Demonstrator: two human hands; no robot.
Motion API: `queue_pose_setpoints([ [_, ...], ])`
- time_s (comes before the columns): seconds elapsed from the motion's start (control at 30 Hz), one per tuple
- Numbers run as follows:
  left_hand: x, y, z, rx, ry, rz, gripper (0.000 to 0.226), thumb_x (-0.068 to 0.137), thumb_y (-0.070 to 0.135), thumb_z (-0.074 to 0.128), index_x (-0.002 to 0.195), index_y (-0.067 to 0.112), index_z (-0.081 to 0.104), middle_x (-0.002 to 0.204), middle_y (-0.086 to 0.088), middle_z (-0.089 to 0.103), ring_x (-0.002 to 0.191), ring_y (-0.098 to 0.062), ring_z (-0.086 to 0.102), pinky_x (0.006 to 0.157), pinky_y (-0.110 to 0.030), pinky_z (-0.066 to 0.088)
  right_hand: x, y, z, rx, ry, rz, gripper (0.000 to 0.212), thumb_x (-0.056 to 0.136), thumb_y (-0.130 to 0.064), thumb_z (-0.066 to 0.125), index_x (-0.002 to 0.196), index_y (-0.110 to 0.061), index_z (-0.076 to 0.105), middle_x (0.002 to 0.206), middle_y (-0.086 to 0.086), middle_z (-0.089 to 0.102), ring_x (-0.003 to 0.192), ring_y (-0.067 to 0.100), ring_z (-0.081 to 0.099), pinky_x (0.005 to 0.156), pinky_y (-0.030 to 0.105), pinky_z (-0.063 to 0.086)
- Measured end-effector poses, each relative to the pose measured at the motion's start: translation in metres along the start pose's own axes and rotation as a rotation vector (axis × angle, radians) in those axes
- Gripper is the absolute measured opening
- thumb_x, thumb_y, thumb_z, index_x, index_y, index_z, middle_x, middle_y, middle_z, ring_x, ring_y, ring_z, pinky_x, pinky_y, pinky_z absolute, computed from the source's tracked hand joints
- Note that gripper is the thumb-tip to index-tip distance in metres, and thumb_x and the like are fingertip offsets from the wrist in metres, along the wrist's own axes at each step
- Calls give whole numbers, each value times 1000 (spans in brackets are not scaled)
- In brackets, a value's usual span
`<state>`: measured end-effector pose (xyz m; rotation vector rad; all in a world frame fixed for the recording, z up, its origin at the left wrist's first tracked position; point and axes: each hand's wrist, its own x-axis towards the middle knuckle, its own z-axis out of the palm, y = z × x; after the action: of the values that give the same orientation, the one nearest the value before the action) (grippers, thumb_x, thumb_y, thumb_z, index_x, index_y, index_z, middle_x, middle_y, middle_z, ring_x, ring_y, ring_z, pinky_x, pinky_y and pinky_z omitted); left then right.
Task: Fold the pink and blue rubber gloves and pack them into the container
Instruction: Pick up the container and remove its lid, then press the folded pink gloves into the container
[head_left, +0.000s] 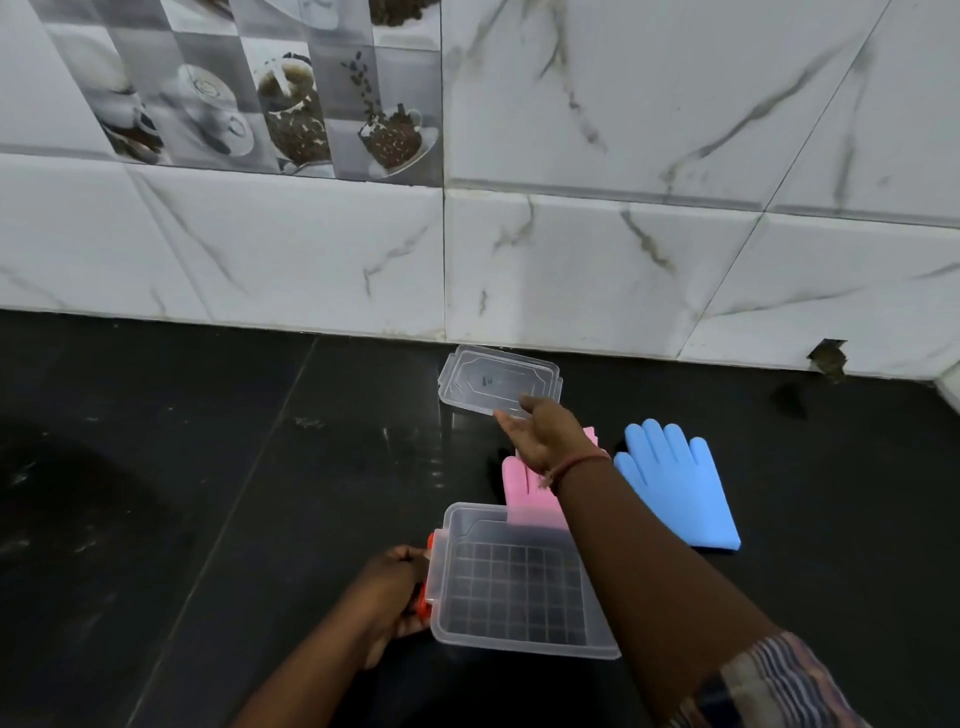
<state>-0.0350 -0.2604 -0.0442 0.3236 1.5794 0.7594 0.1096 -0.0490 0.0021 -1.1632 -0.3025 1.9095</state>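
Head view shows a black glossy counter (218, 467) with thin seams, which meets a wall of white marble-look tiles (597, 260); higher on the left are grey tiles printed with coffee cups (249, 93). One white tile has a broken corner (827, 359) low on the right.

My left hand (397, 597) grips the left side of the clear plastic container (514, 582), at its orange latch (427, 577). This box is rectangular, open, with a square grid pattern on the bottom. My right hand (545, 441) reaches forward, fingers closed on the near edge of the transparent lid (498, 379), which is near the wall.

Smooth pink glove (524, 493) lies flat just behind the container, partly hidden under my right arm. Blue glove (675, 488) lies flat to its right, fingers toward the wall.
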Motion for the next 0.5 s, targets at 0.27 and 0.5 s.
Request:
queue_pose_setpoints([
  [0.27,5,39,10,176,304,316,14,100,14,56,97,16,69,99,-12,74,85,-23,66,77,-34,51,-26,-14,-98,-1297,562,-363,26,93,-29,64,100,-4,67,101,14,70,95,31,66,88,38,53],
  [0.5,54,129,77,577,33,344,17,98,16,52,101,7,67,94,-11,62,85,-23,57,77,-35,48,-7,-7,-83,-1729,429,-150,40,88,-28,69,121,-5,62,121,12,65,109,27,64,91,32,51],
])
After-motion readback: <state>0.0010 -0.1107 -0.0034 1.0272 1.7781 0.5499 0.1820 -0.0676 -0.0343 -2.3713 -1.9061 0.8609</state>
